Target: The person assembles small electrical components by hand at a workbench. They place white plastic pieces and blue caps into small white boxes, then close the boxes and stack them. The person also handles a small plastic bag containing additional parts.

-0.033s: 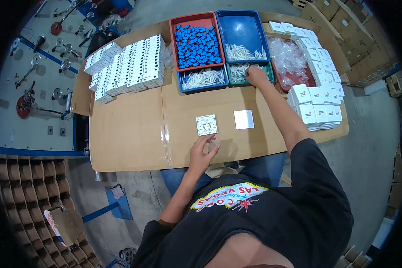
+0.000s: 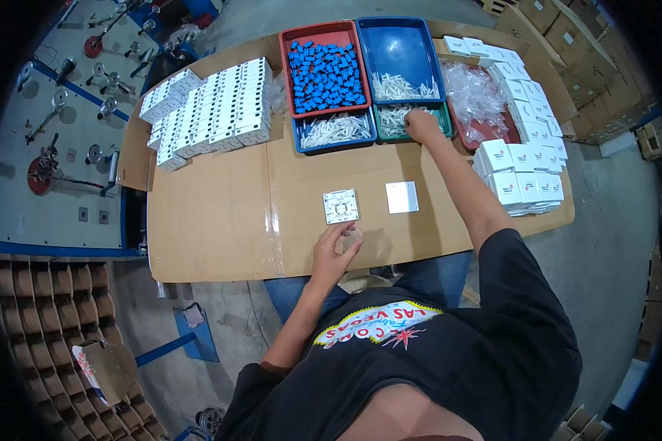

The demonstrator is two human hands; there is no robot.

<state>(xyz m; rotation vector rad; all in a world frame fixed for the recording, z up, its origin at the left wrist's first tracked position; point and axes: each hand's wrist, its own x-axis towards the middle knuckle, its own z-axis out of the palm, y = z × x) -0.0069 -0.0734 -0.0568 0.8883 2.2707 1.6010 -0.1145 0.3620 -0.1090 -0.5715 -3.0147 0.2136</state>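
Near the front of the table, my left hand (image 2: 333,250) is closed on a small clear plastic bag (image 2: 351,241). Just beyond its fingertips lies a square white plate with moulded details (image 2: 340,206). A plain white square plate (image 2: 402,198) rests to the right of it. My right hand (image 2: 424,126) reaches to the green tray (image 2: 396,137), fingers down among small white pieces (image 2: 393,117). What those fingers grip is hidden by the hand.
Behind stand a red tray (image 2: 285,73) of blue parts, a large blue tray (image 2: 393,48) and a smaller blue tray (image 2: 336,148), both with white pieces. White boxes (image 2: 224,103) are stacked left, white packages (image 2: 518,165) right. Clear bags (image 2: 472,95) fill another red tray.
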